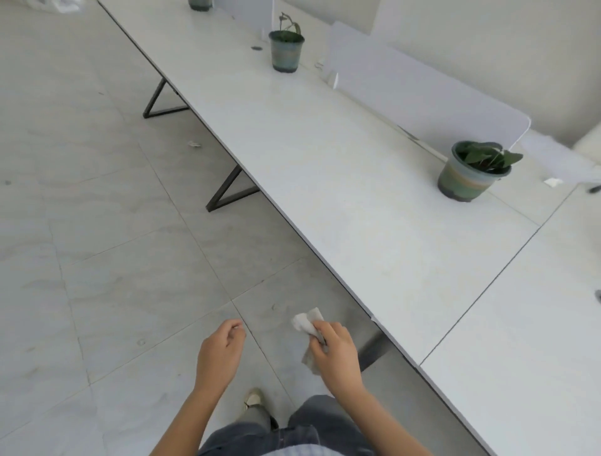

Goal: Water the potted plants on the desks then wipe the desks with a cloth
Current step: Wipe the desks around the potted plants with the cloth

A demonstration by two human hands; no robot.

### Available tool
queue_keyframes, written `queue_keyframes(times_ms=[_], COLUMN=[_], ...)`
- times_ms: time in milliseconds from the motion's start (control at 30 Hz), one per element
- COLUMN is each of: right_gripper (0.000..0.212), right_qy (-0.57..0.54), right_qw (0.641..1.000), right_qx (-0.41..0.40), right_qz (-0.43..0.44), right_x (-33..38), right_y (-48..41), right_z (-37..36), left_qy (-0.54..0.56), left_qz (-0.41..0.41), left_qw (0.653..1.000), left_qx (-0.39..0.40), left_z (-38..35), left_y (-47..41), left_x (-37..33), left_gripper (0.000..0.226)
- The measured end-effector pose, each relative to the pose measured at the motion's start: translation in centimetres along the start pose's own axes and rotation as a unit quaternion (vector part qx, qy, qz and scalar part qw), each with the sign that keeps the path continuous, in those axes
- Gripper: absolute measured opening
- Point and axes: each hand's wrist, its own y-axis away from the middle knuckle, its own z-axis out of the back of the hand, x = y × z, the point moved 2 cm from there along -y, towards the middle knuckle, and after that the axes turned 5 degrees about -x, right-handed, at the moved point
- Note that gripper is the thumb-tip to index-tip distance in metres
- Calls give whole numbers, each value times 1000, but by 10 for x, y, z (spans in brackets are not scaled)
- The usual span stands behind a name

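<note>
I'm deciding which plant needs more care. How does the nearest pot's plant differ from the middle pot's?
The nearest pot carries several broad dark leaves spreading low over its rim; the middle pot has a thin stem with few drooping leaves rising above its rim. The nearest pot stands by a divider panel's rounded end; the middle pot stands by the gap between two panels. Both are green banded pots on the white desk.

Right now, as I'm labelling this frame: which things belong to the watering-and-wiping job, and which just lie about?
Job: cloth, gripped by right hand; near potted plant; middle potted plant; far pot; desk.
Lying about: floor scrap; white scrap on desk.
</note>
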Motion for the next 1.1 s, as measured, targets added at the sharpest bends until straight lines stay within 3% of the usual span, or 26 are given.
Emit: queue_keyframes(times_ms=[133,267,400,567,767,933,1100], right_gripper=[34,23,43,48,28,35,18], right_qy=[32,41,24,-25,-81,-132,-141], right_qw=[998,998,999,998,988,957,901], right_qx=[11,4,9,-38,-108,-184,-295], right_qz=[-51,-53,-20,-42,-79,-182,-285], right_x=[3,6,15,7,-16,-45,-74], right_y=[-15,-47,-86,-162,-228,-237,-251], right_z=[-9,-13,-22,-5,22,40,66], left_qy=[-24,-28,-38,-54,-87,-114,-171], left_qz=[25,47,44,-7,-74,-96,-201], left_qw=[997,995,996,996,988,983,954], left_qx=[72,81,74,72,104,106,142], left_z=[-8,-11,-17,-48,-94,-118,-165], left_y=[-24,-54,-94,-161,-209,-241,-282], left_x=[11,8,-7,-58,-119,-152,-204], left_gripper=[23,22,23,24,22,26,31])
